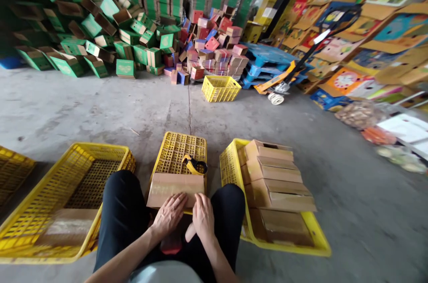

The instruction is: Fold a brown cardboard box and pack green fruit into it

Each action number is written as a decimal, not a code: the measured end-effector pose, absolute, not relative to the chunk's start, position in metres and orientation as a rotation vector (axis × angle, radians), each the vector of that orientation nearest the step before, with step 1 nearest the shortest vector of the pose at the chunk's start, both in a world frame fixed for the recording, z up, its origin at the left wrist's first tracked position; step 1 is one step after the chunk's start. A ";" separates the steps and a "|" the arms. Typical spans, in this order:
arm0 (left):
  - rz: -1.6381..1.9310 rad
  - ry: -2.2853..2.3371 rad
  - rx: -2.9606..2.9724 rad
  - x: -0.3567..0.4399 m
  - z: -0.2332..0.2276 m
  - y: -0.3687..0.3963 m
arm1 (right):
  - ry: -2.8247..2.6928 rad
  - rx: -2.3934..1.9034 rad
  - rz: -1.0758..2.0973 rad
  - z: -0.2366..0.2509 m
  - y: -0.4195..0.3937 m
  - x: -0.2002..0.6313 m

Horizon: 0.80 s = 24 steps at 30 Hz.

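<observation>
At the yellow crate [180, 151]'s near edge, left hand [172, 214] rests flat on carton [177, 182], fingers together; right hand [203, 217] touches it, grip undeterminable.

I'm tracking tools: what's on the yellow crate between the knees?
A tape dispenser and, nearer, a cardboard box. The box covers part of the crate; what's beneath can't be seen.

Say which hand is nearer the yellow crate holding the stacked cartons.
Right. The right hand is left of the crate, with the right knee between them; the left hand is farther left, at the near edge of the single carton.
</observation>
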<state>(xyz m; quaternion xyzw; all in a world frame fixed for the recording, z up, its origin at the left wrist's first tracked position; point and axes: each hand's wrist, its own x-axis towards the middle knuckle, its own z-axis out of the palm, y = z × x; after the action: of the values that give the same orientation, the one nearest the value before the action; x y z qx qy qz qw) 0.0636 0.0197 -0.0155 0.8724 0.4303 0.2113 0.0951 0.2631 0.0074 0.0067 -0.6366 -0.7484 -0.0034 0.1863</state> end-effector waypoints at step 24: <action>0.548 1.954 2.315 -0.004 -0.001 -0.006 | -2.407 -1.393 0.237 0.025 0.034 0.159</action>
<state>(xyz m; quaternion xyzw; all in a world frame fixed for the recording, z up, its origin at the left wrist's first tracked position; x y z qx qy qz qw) -0.0040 -0.0059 -0.0012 0.7516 0.6343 0.1781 0.0316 0.1588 0.0337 0.0251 -0.4916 -0.8491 0.0835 0.1745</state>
